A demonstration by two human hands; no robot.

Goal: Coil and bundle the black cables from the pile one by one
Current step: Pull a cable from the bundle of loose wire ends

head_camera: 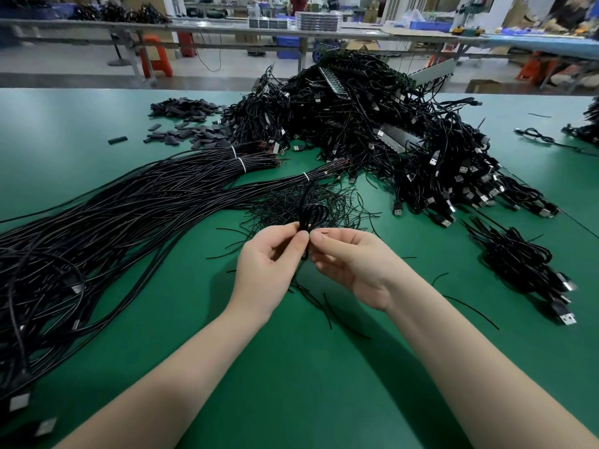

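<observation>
Green matting covers the surface [291, 367], heaped with black cables at upper centre. At frame centre, both hands meet on one coiled cable [309, 215], loops standing upward, probably so a tie can be twisted round its waist. Left hand [272, 264] and right hand [348, 264] pinch it with curled fingers [299, 238], palms facing inward.
</observation>
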